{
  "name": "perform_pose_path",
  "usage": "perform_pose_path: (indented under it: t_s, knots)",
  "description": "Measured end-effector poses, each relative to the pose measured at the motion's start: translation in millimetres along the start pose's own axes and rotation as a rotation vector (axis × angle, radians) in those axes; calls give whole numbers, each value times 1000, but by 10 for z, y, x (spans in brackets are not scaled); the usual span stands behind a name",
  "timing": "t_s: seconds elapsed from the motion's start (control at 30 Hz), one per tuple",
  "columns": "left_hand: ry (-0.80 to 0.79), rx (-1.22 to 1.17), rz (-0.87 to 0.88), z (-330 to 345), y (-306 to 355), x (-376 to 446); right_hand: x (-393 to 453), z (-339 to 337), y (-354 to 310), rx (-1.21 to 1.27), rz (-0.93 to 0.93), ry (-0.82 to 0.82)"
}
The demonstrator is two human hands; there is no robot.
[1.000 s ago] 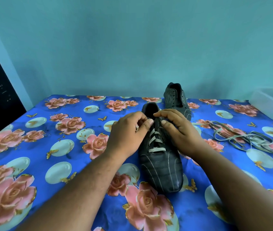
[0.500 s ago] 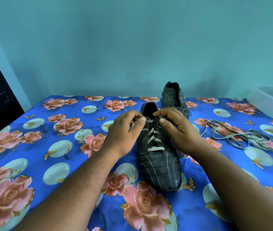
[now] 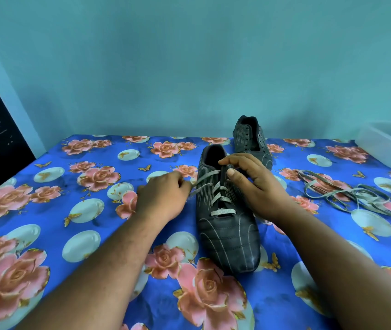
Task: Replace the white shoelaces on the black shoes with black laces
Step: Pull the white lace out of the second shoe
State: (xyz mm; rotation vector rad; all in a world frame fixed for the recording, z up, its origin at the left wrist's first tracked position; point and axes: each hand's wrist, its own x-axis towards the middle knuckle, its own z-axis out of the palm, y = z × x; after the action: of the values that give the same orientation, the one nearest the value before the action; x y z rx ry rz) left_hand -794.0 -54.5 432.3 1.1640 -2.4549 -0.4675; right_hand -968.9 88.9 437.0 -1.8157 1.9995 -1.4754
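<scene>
On the cloth (image 3: 94, 234), your left hand (image 3: 163, 198) has drawn the pinched white lace (image 3: 205, 178) sideways. Your right hand (image 3: 259, 184) grips the shoe (image 3: 228, 234), toe toward you.

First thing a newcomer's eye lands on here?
Probably the near black shoe at centre on the loud blue floral tablecloth, with the left hand pinching its white lace out to the side and the right hand steadying the shoe's top. Next, the unlaced second shoe behind it and the loose pile of pale laces to the right.

Soft, even light; faint shadows; wide-angle bending at edges; corners perhaps slightly blurred.
</scene>
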Motion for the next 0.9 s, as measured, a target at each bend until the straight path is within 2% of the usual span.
perform_pose_path:
  t_s: [0.13,0.17,0.27,0.33,0.53,0.6,0.7,0.77,0.83,0.9]
  knots:
    - [94,-437,223,38,121,-32,-5,-15,-4,-3,5,1]
    - [119,-478,279,41,155,-48,-4,-16,-2,-10,6,0]
    - [180,-403,385,37,181,-62,-1,-10,2,-35,-4,-5]
    - [160,-312,386,31,174,-54,-3,-5,-6,-39,-5,-8]
    - [62,45,77,-45,95,-33,-17,-11,-27,-35,2,-12]
    - [12,80,22,-55,40,-25,-21,-7,-28,-32,4,-15]
    - [39,12,50,-27,33,-13,-24,-14,-31,-23,8,-10]
    - [67,-222,109,-11,56,-2,-22,-19,-28,-23,10,-8]
    - [127,-410,246,1,100,-12,-17,-17,-21,-33,5,-12]
    - [189,-351,371,13,150,-41,-11,-11,-14,-43,-6,-16]
